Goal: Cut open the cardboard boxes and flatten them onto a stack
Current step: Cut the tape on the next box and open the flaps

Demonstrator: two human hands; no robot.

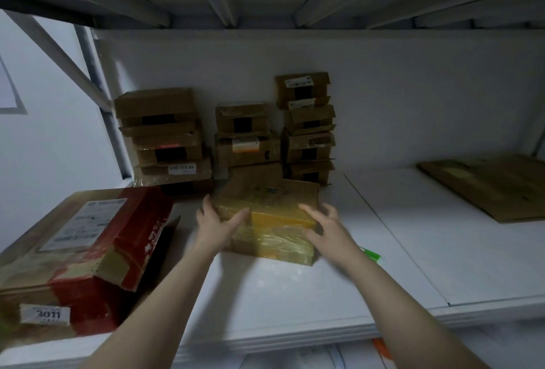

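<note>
A cardboard box wrapped in yellowish tape (pixel 274 218) lies on the white shelf (pixel 295 295) in the middle. My left hand (pixel 216 222) grips its near left corner, thumb across the front edge and fingers along the left side. My right hand (pixel 324 227) sits at the box's right end, thumb on the top edge and fingers spread and curled around the corner. Flattened cardboard (pixel 489 188) lies at the far right of the shelf. Several small closed boxes (pixel 247 135) stand stacked against the back wall.
A large red and brown box (pixel 85 253) with a white label fills the shelf's left end. A green object (pixel 370 253) peeks out beside my right wrist. An upper shelf hangs overhead and a steel upright stands at the back left.
</note>
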